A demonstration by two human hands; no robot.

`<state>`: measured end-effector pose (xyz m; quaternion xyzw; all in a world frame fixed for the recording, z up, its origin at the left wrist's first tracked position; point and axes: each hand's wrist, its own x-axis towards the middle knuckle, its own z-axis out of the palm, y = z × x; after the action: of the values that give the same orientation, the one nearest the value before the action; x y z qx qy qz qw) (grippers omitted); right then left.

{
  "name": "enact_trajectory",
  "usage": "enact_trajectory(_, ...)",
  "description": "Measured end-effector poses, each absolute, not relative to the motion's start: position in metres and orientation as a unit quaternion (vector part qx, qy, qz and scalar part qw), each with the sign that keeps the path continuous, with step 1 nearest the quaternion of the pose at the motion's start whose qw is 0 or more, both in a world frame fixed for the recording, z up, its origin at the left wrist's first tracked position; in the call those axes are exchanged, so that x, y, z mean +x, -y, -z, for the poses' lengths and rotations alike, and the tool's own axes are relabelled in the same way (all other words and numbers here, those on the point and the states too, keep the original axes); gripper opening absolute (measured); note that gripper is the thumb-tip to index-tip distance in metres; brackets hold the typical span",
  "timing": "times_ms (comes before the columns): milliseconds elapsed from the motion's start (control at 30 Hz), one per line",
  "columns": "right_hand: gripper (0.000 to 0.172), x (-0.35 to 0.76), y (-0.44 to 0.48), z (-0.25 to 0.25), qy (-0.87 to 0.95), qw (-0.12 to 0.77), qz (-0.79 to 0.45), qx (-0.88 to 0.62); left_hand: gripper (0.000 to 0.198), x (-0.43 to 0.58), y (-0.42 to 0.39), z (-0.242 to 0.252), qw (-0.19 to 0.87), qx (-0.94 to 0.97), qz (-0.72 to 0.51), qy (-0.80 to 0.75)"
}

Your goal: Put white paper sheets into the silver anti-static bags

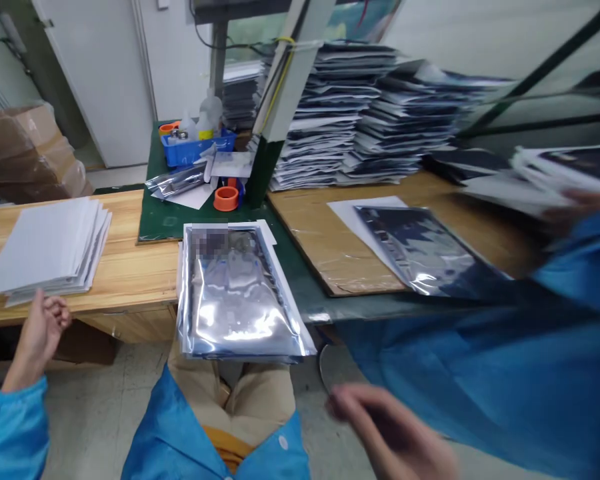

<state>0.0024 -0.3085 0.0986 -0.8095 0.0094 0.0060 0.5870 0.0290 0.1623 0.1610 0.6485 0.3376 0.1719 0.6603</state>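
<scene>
My left hand is at the front edge of the wooden table, its fingers curled in with nothing visible in them. Just beyond it lies a stack of white sheets; whether hand and stack touch is unclear. In front of me, a pile of shiny silvery film bags with white edges overhangs the table edge above my lap. My right hand hovers at the lower right, away from the pile. Motion smears its bent fingers, and nothing shows in it.
Tall stacks of film bags stand at the back. A co-worker's blue sleeve reaches in from the right, near another film sheet on cardboard. Left of the post are a blue basket with bottles and an orange tape roll.
</scene>
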Motion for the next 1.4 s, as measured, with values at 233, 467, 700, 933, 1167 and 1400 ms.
enact_trajectory(233, 0.044, 0.102, 0.282, -0.108, 0.002, 0.632, -0.029, -0.775, 0.039, 0.068, -0.037, -0.137, 0.596, 0.799, 0.006, -0.075)
enact_trajectory(467, 0.034, 0.117, 0.282, -0.112, 0.034, 0.616, -0.054, -0.785, 0.031, 0.096, 0.0, -0.148, 0.518, 0.85, -0.083, -0.04)
enact_trajectory(700, 0.052, 0.127, 0.277, -0.12, 0.017, 0.673, -0.08, -0.735, 0.05, 0.107, 0.031, -0.187, 0.772, 0.609, 0.095, -0.158)
enact_trajectory(933, 0.046, 0.111, 0.274, -0.145, -0.004, 0.747, -0.088, -0.659, 0.072, 0.095, 0.031, -0.186, 0.763, 0.634, 0.065, -0.104)
enact_trajectory(1167, 0.053, 0.066, 0.25, -0.151, 0.044, 0.793, -0.118, -0.597, 0.042, 0.09, 0.033, -0.182, 0.746, 0.628, -0.078, -0.209)
enact_trajectory(1400, 0.049, 0.033, 0.27, -0.145, -0.036, 0.799, -0.029, -0.6, 0.053, 0.124, -0.004, -0.186, 0.672, 0.716, -0.071, -0.176)
